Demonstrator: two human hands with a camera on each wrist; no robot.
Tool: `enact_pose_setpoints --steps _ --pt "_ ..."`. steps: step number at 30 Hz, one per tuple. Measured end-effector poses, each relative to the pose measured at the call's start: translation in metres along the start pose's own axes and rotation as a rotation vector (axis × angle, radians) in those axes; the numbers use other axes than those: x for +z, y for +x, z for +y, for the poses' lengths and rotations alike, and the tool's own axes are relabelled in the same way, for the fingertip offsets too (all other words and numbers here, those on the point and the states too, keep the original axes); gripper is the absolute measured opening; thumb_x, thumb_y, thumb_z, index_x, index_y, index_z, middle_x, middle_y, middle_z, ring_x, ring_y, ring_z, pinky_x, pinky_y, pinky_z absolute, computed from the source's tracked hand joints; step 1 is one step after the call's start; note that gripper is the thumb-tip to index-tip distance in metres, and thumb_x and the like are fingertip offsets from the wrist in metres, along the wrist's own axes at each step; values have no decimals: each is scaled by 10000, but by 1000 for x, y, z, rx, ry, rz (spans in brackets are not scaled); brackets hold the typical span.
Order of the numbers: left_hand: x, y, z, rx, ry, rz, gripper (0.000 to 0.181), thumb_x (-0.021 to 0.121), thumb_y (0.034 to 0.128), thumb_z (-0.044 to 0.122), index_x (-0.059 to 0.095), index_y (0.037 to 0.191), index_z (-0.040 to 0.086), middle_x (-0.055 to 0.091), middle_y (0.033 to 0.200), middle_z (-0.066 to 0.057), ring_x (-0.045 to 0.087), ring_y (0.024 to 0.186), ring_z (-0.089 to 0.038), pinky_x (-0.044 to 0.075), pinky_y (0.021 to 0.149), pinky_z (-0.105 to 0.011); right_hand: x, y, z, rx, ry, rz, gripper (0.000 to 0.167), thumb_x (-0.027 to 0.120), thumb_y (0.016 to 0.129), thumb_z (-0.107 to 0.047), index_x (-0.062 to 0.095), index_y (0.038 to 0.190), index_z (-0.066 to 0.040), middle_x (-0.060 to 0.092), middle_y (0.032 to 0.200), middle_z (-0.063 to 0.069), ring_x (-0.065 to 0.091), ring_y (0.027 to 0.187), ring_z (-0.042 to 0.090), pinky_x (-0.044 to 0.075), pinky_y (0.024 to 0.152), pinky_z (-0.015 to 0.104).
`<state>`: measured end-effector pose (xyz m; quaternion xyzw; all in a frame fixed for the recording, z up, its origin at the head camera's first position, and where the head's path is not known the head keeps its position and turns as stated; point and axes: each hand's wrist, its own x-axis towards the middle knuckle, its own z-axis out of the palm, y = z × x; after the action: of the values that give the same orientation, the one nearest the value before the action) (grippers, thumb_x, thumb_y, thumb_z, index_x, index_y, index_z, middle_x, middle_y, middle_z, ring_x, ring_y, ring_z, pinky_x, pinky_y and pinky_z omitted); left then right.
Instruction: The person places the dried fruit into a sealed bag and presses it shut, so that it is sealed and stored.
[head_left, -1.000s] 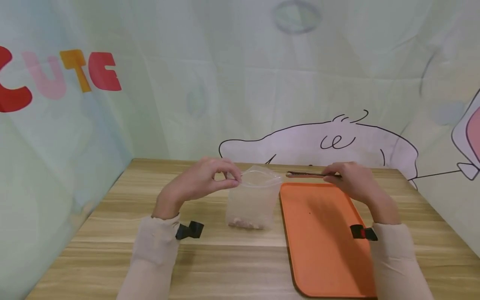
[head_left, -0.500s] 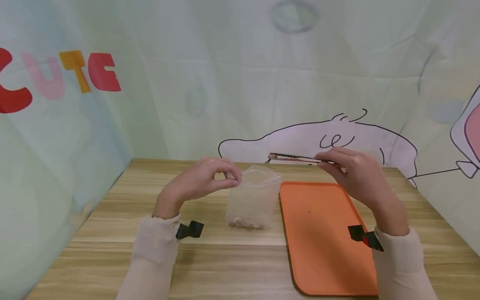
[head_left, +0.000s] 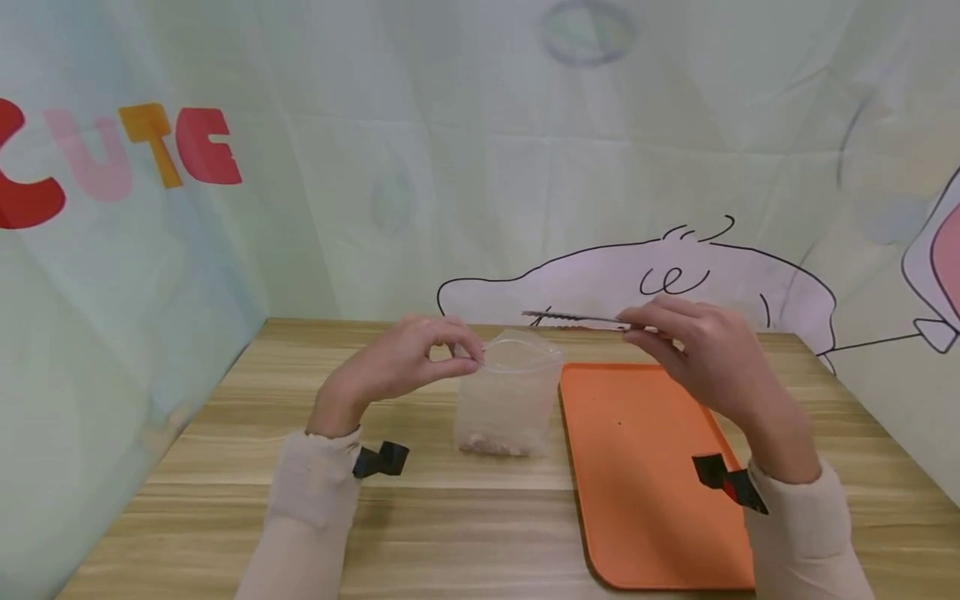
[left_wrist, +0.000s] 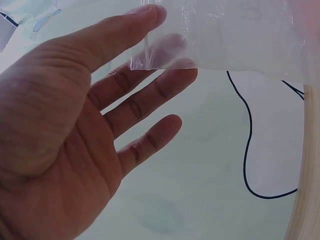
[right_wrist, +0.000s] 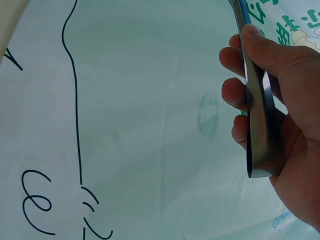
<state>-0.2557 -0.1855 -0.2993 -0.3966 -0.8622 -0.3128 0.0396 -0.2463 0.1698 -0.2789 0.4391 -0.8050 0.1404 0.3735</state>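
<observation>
A clear zip-top bag (head_left: 502, 400) stands upright on the table with small pinkish-brown pieces (head_left: 493, 445) at its bottom. My left hand (head_left: 405, 362) pinches the bag's upper left edge between thumb and fingers; in the left wrist view, the fingertips show through the plastic. In my right hand (head_left: 697, 354) are metal tongs (right_wrist: 262, 120), gripped between thumb and fingers. Their serrated tips point left, above and behind the bag's open mouth in the head view. Whether anything small sits between the tips is too hard to tell.
An orange tray (head_left: 652, 475) lies on the wooden table (head_left: 420, 533) right of the bag, beneath my right forearm. One tiny dark speck is on it. Printed cloth (head_left: 405, 167) hangs behind and to the left of the table.
My right hand has raised the tongs and moved them left, from beyond the tray to above the bag. A brownish bit seen at their tips earlier no longer shows clearly. The left hand has stayed put.
</observation>
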Motion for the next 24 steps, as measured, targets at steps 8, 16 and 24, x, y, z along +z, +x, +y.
enact_pose_setpoints --steps 8,16,24 --pt "-2 1 0 0 -9 -2 73 689 966 183 736 1021 185 681 1048 90 610 932 -88 509 813 -331 -4 -2 9 24 -21 6 273 847 755 -18 768 1009 -82 728 884 7 582 590 80 439 501 247" --pt "-1 0 1 15 -4 -3 67 689 965 178 737 1010 185 681 1018 90 609 904 -92 514 799 -338 9 -21 41 173 -4 -52 198 814 805 -22 767 983 -95 737 895 12 592 628 97 458 551 311" --pt "-1 0 3 5 -2 1 71 688 965 180 740 1013 184 682 1022 92 608 911 -93 518 808 -354 13 -59 83 547 169 -553 143 748 909 -143 770 1040 -90 731 932 7 652 781 144 531 678 357"
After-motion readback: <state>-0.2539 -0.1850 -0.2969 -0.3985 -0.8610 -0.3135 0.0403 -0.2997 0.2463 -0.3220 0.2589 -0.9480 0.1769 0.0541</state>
